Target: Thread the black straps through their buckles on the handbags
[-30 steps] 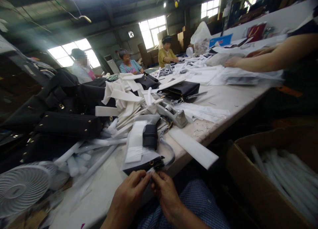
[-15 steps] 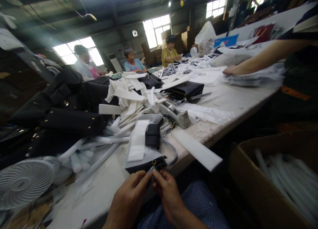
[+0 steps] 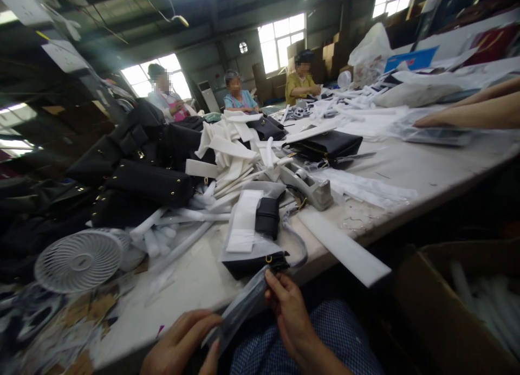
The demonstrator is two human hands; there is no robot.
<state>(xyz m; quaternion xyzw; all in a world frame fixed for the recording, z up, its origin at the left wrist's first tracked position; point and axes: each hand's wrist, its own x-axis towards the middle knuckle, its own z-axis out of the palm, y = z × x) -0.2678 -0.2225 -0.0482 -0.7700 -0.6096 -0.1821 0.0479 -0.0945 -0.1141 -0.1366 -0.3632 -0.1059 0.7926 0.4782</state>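
Note:
A strip of translucent plastic film (image 3: 242,302) stretches between my two hands, at the near edge of the table. My left hand (image 3: 184,337) grips its lower end between thumb and fingers. At the upper end my right hand (image 3: 289,304) pinches the strip, close to a gold ring on a black bag (image 3: 244,265). The bag lies on the table, partly covered by a translucent sheet with a white foam piece (image 3: 245,220) and a black rolled part (image 3: 267,217) on it. A grey, plastic-wrapped strap (image 3: 301,239) loops at the bag's right side.
Black bags (image 3: 148,181) are heaped at left, behind a white fan (image 3: 79,261). White foam strips (image 3: 233,147) lie piled mid-table beside a grey tape dispenser (image 3: 311,185). A foam slab (image 3: 345,245) overhangs the front edge. Co-workers sit opposite; another person's arms (image 3: 467,107) reach in at right.
My hands have moved apart: the left one down and to the left, the right one slightly right. The plastic strip now shows stretched between them. The whole view has shifted.

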